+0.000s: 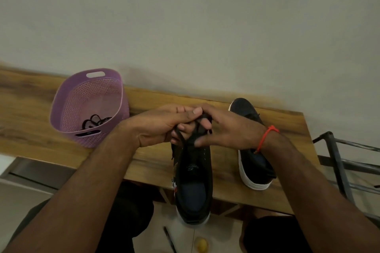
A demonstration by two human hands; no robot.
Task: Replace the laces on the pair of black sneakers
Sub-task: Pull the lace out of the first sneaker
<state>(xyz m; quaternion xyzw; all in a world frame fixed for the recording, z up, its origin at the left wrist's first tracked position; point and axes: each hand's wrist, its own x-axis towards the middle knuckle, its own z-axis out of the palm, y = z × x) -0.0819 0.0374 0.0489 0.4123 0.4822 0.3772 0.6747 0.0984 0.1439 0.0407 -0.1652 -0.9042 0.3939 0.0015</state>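
At frame centre, left hand (pixel 162 125) and right hand (pixel 224 129) pinch the black lace (pixel 185 139) above the near sneaker (pixel 193 181), apparently tying it; next, tightening likely demands opposed pulls.

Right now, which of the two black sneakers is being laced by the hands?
The nearer sneaker, overhanging the table's front edge: both hands, left and right, grip its black lace. The other sneaker lies untouched to its right.
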